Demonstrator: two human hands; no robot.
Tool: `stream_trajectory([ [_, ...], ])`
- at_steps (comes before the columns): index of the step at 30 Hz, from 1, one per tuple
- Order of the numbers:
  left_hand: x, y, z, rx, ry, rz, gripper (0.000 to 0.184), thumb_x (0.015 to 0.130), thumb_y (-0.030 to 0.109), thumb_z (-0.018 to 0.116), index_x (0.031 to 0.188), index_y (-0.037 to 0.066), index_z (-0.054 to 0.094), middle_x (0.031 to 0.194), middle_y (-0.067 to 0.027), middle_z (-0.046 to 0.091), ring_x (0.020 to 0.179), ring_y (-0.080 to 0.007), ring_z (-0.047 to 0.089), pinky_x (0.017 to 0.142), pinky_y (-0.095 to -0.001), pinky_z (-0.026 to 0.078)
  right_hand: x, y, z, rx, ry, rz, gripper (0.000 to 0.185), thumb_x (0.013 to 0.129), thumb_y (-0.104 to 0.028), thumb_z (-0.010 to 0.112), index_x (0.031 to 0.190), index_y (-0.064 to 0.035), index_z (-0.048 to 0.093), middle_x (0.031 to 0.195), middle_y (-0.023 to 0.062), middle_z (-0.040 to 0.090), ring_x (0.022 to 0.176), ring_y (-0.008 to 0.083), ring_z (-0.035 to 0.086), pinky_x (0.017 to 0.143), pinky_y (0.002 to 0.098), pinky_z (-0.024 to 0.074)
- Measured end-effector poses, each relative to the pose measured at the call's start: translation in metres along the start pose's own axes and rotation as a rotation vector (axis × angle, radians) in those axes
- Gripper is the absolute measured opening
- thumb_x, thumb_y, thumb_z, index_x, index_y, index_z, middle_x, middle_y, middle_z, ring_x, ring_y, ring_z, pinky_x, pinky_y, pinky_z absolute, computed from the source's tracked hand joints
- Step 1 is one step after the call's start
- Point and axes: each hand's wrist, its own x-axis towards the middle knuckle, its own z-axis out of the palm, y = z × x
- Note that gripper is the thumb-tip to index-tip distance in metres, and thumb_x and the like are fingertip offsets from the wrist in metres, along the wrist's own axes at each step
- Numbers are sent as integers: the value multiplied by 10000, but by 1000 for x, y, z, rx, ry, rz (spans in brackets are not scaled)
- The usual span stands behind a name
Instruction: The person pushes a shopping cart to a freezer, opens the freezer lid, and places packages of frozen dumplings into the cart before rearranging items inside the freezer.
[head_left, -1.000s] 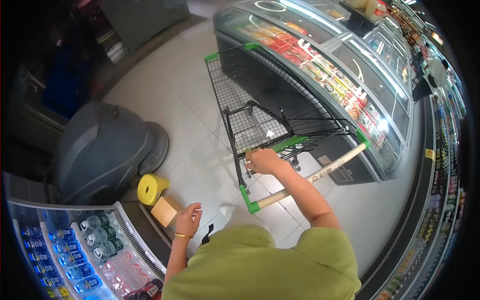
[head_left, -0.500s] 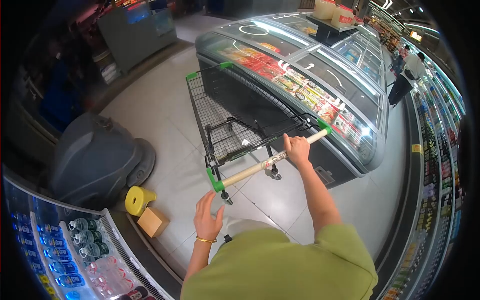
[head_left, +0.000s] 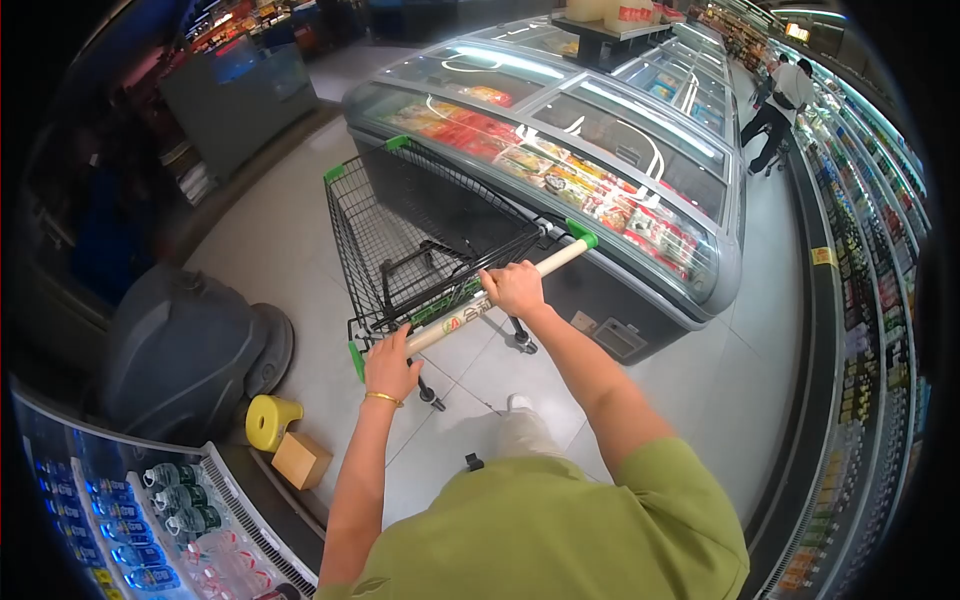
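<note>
- Closes the right hand [head_left: 515, 288] round the pale handle [head_left: 560, 258] near its middle, covering the bar beneath the fingers.
- Lays the left hand [head_left: 390, 362], bracelet [head_left: 384, 398] at wrist, over the handle's left end; cannot tell how firmly, with the fingers' undersides out of sight.
- Just ahead of both hands, the shopping cart [head_left: 397, 142], wheels partly hidden, floor visible through its wire basket.
- Alongside the cart, in the glass-topped freezer [head_left: 640, 310], red and white packets [head_left: 575, 185], labels illegible under reflections.
- Lower left, in the cooler [head_left: 255, 515], rows of bottles [head_left: 180, 495], cut off below.
- Near the cooler, a yellow stool [head_left: 268, 422] beside a tan box [head_left: 302, 461], inside not visible.
- Farther off, pale tubs [head_left: 632, 14] on a dark worktop [head_left: 610, 42], cropped above.
- Far right, shelves [head_left: 840, 290] of goods too small to identify.
</note>
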Motion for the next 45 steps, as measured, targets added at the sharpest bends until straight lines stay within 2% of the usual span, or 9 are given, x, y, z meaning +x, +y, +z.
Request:
stream_trajectory([
  [1, 8, 3, 5, -1, -7, -2, 557, 700, 211, 731, 1206, 107, 523, 1093, -149, 615, 1032, -305, 576, 867, -400, 457, 0, 3, -1, 30, -46, -39, 425, 914, -381, 447, 674, -137, 699, 579, 89, 612, 621, 250, 613, 672, 371, 438],
  [3, 26, 10, 12, 190, -219, -263, 301, 718, 277, 700, 979, 143, 631, 812, -118, 676, 766, -308, 655, 692, -417, 509, 3, 16, -2, 16, -62, -74, 485, 903, -446, 435, 644, -133, 699, 558, 97, 614, 599, 257, 628, 651, 370, 462],
  [5, 30, 10, 13, 219, -192, -254, 249, 720, 305, 685, 906, 147, 637, 760, -112, 667, 727, -309, 654, 659, -421, 510, 12, 32, -14, 7, -255, -142, 510, 899, -479, 411, 663, -134, 702, 570, 112, 619, 608, 279, 635, 616, 392, 486],
  [7, 35, 7, 15, 273, -122, -236, 208, 723, 361, 655, 760, 156, 648, 656, -102, 648, 648, -311, 652, 592, -428, 511, 23, 66, -16, 12, -250, -134, 505, 894, -495, 406, 679, -154, 709, 597, 111, 631, 621, 285, 637, 596, 399, 491],
  [13, 38, 1, 32, 343, -63, -257, 184, 676, 335, 663, 670, 156, 622, 601, -101, 618, 575, -321, 625, 552, -430, 510, 32, 164, -20, 22, 38, -242, 434, 855, -416, 527, 531, -141, 615, 520, 36, 580, 555, 216, 592, 578, 342, 474],
  [16, 41, 11, 30, 407, -106, -310, 150, 666, 304, 654, 684, 160, 615, 609, -90, 626, 576, -309, 630, 534, -411, 500, 41, 171, -21, 31, 212, -390, 410, 804, -344, 596, 453, -149, 512, 450, 17, 496, 451, 191, 522, 519, 317, 438],
  [33, 83, -9, 41, 509, 42, -469, 122, 620, 269, 676, 660, 164, 628, 575, -109, 602, 562, -327, 610, 522, -429, 493, 140, 167, 39, 161, 41, -387, 468, 848, -353, 499, 460, -108, 595, 434, 79, 538, 406, 231, 528, 566, 342, 430],
  [41, 122, -100, 32, 581, 20, -521, 114, 605, 250, 678, 683, 174, 645, 625, -106, 630, 605, -313, 633, 561, -423, 509, 208, 123, 82, 190, -106, -379, 547, 897, -377, 428, 453, -106, 594, 454, 82, 559, 438, 245, 555, 646, 346, 444],
  [45, 149, -142, 22, 570, 33, -505, 132, 598, 244, 675, 702, 169, 643, 628, -111, 631, 599, -321, 627, 566, -428, 506, 237, 105, 100, 205, -106, -452, 519, 923, -396, 405, 575, -93, 642, 549, 89, 612, 529, 238, 595, 660, 351, 445],
])
